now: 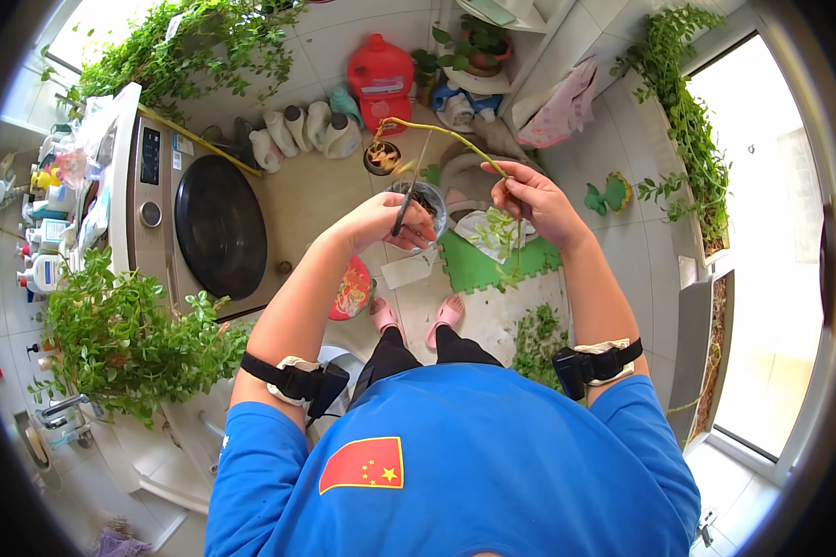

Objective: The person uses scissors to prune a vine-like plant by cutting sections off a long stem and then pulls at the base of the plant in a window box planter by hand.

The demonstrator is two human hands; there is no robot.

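My right hand (534, 200) pinches a long green plant stem (450, 133) between thumb and fingers. The stem arches to the left, and its brownish, root-like end hangs over a small dark pot (377, 165). Pale green leaves (502, 234) dangle below my right hand. Closed around dark-handled scissors (405, 206), my left hand (395, 221) keeps their thin blades pointing up toward the stem; whether they touch it I cannot tell. Partly hidden beneath my left hand is a clear round container (439, 221) with dark contents.
A green foam mat (469, 271) lies ahead of my pink slippers (448, 311). Left stands a washing machine (149, 148) with bushy potted plants (121, 339) nearby. Several bottles (316, 125) and a red jug (381, 79) line the far wall. Cut greenery (539, 343) lies right.
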